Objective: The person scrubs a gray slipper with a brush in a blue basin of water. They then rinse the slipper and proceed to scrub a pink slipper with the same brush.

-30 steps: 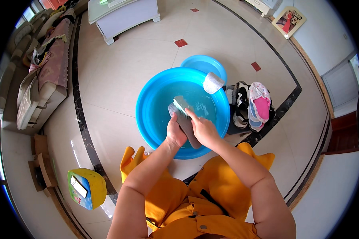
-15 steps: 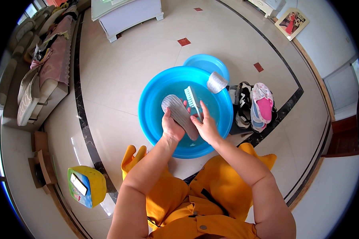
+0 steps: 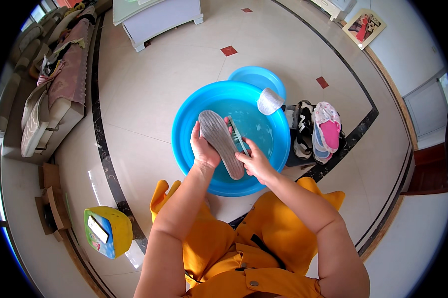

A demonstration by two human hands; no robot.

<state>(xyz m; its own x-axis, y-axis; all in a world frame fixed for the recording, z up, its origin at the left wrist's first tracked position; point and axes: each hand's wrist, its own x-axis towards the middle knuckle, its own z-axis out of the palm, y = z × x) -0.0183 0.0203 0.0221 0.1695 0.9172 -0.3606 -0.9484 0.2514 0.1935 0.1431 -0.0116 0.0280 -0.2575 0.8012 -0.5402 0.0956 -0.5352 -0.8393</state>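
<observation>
Over a large blue basin (image 3: 180, 134) with water in it, my left hand (image 3: 204, 151) is closed on a grey ribbed insole (image 3: 218, 139), which lies slantwise with its wide end up and away. My right hand (image 3: 257, 162) grips a scrub brush (image 3: 239, 137) by its handle. The brush stands on edge along the insole's right side, its pale bristles turned toward the insole; whether they touch it I cannot tell. A pale grey piece (image 3: 270, 102), possibly another insole, hangs over the basin's right rim.
A second blue basin (image 3: 260, 75) sits behind the first. To the right stand black-and-white shoes (image 3: 303, 130) and a pink-and-white patterned shoe (image 3: 327, 130). On my left is a yellow stool (image 3: 118, 232) with a phone (image 3: 98, 229) on it. A sofa (image 3: 67, 107) lines the far left.
The insole has shifted slightly and shows more of its broad ribbed face. My right hand has turned the brush so its bristles face the insole instead of showing openly.
</observation>
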